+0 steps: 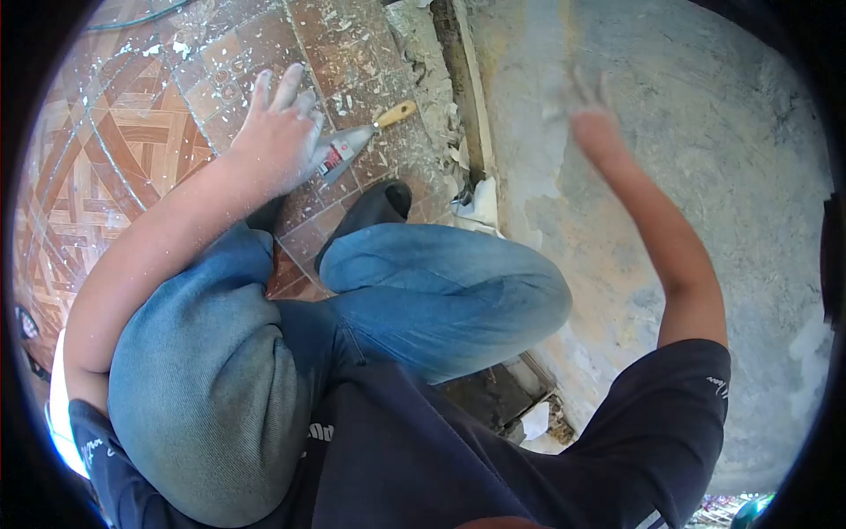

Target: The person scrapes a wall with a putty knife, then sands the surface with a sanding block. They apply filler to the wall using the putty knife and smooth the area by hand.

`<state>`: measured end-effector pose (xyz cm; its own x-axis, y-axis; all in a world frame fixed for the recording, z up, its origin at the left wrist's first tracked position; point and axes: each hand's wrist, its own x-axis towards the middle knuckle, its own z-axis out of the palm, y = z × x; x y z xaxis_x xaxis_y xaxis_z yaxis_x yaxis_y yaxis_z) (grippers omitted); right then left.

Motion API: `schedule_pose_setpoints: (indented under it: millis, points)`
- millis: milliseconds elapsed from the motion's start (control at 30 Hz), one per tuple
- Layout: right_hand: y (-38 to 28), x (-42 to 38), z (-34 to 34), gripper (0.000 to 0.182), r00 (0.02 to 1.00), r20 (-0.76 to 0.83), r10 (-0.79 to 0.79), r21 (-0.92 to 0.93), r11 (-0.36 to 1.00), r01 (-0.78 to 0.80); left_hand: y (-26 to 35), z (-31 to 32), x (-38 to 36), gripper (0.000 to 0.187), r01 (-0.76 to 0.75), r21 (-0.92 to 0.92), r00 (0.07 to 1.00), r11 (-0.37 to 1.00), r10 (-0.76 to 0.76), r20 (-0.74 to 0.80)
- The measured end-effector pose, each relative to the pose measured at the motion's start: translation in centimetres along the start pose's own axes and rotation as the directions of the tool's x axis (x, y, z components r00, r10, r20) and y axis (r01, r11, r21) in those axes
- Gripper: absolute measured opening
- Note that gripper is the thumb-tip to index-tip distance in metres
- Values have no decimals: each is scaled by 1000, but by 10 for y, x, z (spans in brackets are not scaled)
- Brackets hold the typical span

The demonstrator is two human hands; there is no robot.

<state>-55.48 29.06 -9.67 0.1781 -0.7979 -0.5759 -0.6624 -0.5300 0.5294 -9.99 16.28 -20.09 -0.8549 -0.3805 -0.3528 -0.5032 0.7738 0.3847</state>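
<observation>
My left hand [280, 132], whitened with pale powder, reaches out past my left knee, two fingers stretched and the others partly bent. Beside and partly behind it is a putty knife [348, 145] with a wooden handle and a red label on its metal blade. The blade's near edge is hidden by the hand; the knife appears to lie below it, though contact is hard to judge. My right hand [597, 128] is at the grey, patchy wall surface [705, 159], smeared by motion. A pale blur shows at its fingers, too indistinct to name.
Tiled floor [238, 48] on the left is littered with white chips. A broken, crumbling edge with a gap [458, 79] runs between floor and wall. My dark shoe [374, 207] and bent jeans-clad legs [449, 291] are close below. White debris [480, 204] sits at the wall's base.
</observation>
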Motion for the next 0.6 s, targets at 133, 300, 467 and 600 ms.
schedule_pose_setpoints:
  millis: [133,300,467,600]
  points:
    - [46,43,-22,28,915,303,268,180,926,-331,14,2,3,51,-41,-42,997,998,38,-70]
    - [37,17,66,32,925,310,219,74,965,-252,10,-4,2,52,-91,27,996,996,91,-13]
    - [53,40,-8,29,962,178,209,146,961,-236,35,17,5,54,-297,5,954,955,296,-51]
    - [19,-11,59,30,980,-116,162,3,987,-163,25,8,-4,53,-298,82,947,951,284,149]
